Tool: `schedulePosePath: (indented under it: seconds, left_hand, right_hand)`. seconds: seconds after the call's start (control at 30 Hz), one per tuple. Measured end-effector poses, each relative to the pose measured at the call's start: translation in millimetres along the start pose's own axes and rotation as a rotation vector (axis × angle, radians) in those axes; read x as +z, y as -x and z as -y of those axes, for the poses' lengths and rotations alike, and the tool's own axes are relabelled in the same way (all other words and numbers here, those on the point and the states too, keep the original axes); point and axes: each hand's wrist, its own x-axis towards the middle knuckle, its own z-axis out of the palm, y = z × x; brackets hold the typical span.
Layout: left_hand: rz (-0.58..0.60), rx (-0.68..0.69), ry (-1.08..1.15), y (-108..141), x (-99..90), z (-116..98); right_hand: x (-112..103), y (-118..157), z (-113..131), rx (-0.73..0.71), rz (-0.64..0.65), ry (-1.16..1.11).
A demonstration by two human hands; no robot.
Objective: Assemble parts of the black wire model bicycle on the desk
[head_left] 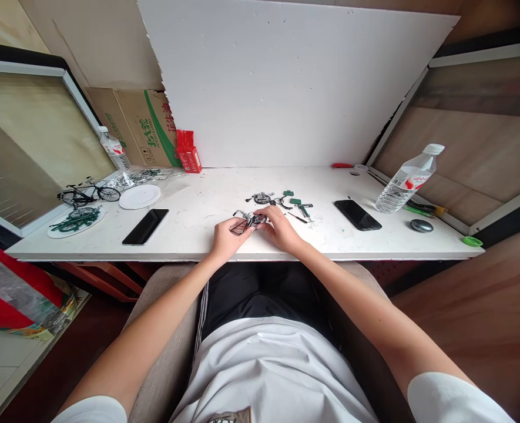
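Observation:
Near the table's front edge, a partly built model bicycle is held between both hands. My left hand has its fingers closed around the frame's left side. From the right, my right hand pinches the model's other end; the fingers cover much of that part. Just beyond the hands lie a loose small wheel part, green plastic pieces and a small screwdriver. At the far left stands a complete black model bicycle.
Phones lie at left and right. A water bottle and a computer mouse stand further right. Green parts rest on a white disc, near another white disc. A red box and white board are behind.

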Motion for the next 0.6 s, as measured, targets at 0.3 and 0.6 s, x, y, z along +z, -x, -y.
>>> schedulePosePath:
  seconds: [0.3, 0.6]
  left_hand:
    - [0.165, 0.161, 0.016, -5, -15.6, -9]
    - [0.421, 0.347, -0.083, -19, -49.2, -34]
  right_hand:
    - [-2, -2, 2, -0.060, -0.150, 0.113]
    - [-17, -2, 9, -0.137, -0.310, 0.157]
